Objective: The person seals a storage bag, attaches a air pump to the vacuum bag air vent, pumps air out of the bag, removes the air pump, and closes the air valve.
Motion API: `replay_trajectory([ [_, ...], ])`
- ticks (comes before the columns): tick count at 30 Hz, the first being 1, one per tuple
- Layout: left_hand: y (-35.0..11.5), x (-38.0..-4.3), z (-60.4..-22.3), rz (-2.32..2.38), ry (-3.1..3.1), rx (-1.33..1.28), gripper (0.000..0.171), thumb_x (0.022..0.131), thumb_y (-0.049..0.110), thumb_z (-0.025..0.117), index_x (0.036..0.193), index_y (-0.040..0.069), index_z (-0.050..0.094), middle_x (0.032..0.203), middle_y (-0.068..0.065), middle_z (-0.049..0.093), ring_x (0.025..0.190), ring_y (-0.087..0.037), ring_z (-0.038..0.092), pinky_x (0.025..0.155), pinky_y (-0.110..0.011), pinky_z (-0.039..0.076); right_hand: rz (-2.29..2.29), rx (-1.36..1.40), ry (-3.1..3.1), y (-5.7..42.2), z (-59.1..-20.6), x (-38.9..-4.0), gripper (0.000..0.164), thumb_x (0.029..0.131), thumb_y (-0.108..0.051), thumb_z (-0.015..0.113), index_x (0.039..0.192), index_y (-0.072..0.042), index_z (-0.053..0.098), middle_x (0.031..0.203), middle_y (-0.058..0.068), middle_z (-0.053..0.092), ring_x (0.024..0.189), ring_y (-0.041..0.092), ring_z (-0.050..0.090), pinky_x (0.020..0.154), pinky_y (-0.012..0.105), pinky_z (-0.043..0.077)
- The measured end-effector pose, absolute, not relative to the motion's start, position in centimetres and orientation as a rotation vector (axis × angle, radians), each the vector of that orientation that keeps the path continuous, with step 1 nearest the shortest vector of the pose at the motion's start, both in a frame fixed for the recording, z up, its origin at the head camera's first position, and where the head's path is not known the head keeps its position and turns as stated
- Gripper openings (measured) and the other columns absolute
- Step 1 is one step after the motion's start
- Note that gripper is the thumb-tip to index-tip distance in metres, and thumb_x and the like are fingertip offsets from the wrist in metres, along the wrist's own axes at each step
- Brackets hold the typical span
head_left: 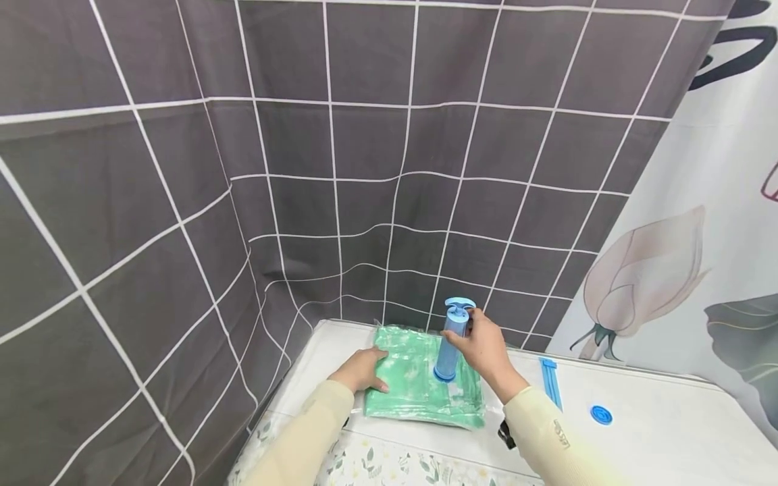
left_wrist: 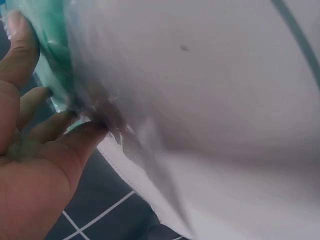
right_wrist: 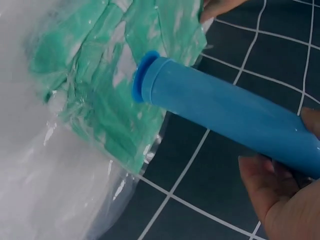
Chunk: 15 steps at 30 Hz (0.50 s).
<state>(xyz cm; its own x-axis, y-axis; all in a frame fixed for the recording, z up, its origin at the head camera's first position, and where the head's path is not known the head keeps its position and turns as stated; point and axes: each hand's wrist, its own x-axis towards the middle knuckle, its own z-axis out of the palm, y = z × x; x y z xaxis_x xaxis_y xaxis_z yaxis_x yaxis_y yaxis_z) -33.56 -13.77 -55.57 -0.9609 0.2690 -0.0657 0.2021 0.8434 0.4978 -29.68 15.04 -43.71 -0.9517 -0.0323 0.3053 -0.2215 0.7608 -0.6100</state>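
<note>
A clear plastic vacuum bag (head_left: 404, 398) with folded green-and-white fabric inside lies flat on the white surface. Upright on its right half stands a blue hand pump (head_left: 448, 354), its round base against the bag and its handle at the top. My right hand (head_left: 484, 345) grips the pump's barrel near the upper end, thumb on the near side. At the bag's left edge rests my left hand (head_left: 358, 370), fingers spread and lightly bent. In the left wrist view, the left hand's fingers (left_wrist: 85, 137) touch the crinkled plastic. The pump base hides the bag's valve.
To the right lie a blue strip (head_left: 550, 381) and a round blue cap (head_left: 601, 414) on the white surface (head_left: 662, 432). A dark grid-patterned curtain (head_left: 365, 142) hangs behind and at left. Floral cloth (head_left: 389, 462) covers the near edge.
</note>
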Motion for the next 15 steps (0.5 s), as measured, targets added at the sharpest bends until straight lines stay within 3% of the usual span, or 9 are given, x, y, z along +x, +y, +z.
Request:
replay_trajectory([
  [4, -13.8, -34.5, -56.9, 0.732, 2.926, 0.382, 0.1, 0.073, 0.039, 0.101, 0.162, 0.011, 0.063, 0.172, -0.017, 0.058, 0.162, -0.041, 0.054, 0.138, -0.056, 0.043, 0.968, 0.21, -2.688, 15.3, -43.5, -29.7, 0.056, 0.102, -0.029, 0.087, 0.135, 0.009, 0.061, 0.103, 0.02, 0.074, 0.087, 0.028, 0.068, 0.075, 0.043, 0.058],
  [15, -12.7, -33.5, -54.5, 0.634, 2.961, 0.324, 0.096, 0.068, 0.03, 0.103, 0.155, 0.009, 0.068, 0.163, -0.018, 0.066, 0.154, -0.041, 0.062, 0.132, -0.057, 0.05, 1.052, 0.469, -2.856, 16.8, -42.3, -31.3, 0.04, 0.101, -0.027, 0.087, 0.12, 0.002, 0.067, 0.098, 0.011, 0.074, 0.085, 0.02, 0.067, 0.074, 0.036, 0.057],
])
